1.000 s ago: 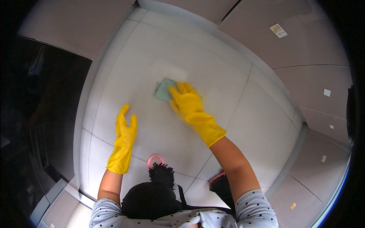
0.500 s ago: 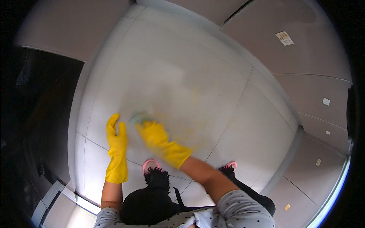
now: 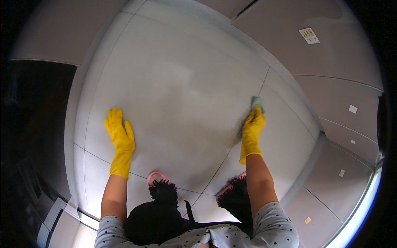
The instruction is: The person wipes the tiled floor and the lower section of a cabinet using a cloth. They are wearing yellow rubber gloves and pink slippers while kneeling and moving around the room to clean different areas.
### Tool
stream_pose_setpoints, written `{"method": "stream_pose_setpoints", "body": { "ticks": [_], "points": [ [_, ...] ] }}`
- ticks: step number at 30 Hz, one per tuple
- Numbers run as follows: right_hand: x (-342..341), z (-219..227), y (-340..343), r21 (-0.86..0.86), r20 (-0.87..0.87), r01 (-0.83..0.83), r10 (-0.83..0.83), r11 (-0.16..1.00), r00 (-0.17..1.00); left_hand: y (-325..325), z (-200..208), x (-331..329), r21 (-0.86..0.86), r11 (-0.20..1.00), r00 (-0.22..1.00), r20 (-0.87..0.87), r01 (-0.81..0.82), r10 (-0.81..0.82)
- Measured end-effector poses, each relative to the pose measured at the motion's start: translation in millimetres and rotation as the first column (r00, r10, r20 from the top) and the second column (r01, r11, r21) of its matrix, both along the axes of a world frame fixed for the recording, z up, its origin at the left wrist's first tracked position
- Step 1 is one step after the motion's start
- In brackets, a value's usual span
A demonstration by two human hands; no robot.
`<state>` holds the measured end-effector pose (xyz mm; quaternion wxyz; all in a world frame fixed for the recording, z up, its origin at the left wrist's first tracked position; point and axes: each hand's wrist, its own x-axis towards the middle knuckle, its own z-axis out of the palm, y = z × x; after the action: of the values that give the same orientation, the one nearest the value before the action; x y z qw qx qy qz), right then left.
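Both my hands wear long yellow rubber gloves. My left hand (image 3: 119,134) rests palm down on the floor at the left, fingers stretched and thumb apart, holding nothing. Out to the right, my right hand (image 3: 253,126) grips a pale green cleaning cloth (image 3: 257,102), which shows beyond the fingertips against the floor near a tile joint. Most of the cloth under the glove is hidden. Between the hands lies the light grey tiled floor (image 3: 165,74), with soft shadows across it.
Grey-brown cabinet fronts (image 3: 331,53) line the right side above a grey plinth. A dark glossy panel (image 3: 37,124) stands at the left. My feet in pink slippers (image 3: 156,177) are close behind the hands, below dark fringed trousers (image 3: 161,219).
My right hand has swept from left of centre to the far right with the cloth. My left hand has gone from raised to flat on the floor, slightly farther forward.
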<state>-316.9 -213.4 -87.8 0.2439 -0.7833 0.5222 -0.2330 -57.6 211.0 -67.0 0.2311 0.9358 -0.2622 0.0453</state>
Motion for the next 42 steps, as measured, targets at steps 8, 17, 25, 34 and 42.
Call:
{"method": "stream_pose_setpoints", "body": {
  "ticks": [8,17,25,34,42],
  "points": [
    [195.8,45.2,192.2,-0.065,-0.027,-0.741,0.741,0.668,0.671,-5.7,-4.4,1.6,0.123,0.992,1.000,-0.001,-0.008,0.008],
    [225.7,20.5,105.7,0.347,0.023,-0.391,0.409,0.853,0.912,2.4,-1.0,1.3,0.097,0.995,0.999,0.014,-0.032,0.031],
    [-5.1,-19.7,-56.8,0.438,0.586,0.245,-0.481,0.865,0.652,-11.9,1.3,1.6,0.109,0.994,1.000,0.009,-0.008,0.007],
    [38.9,62.8,161.7,0.053,-0.128,-0.624,0.625,0.780,0.770,0.2,-3.7,-1.1,0.132,0.991,0.999,0.048,0.020,-0.026],
    [7.1,33.6,160.3,0.097,-0.240,-0.625,0.628,0.774,0.740,2.7,-1.7,-3.2,0.148,0.989,0.998,0.054,0.020,-0.028]
  ]
}}
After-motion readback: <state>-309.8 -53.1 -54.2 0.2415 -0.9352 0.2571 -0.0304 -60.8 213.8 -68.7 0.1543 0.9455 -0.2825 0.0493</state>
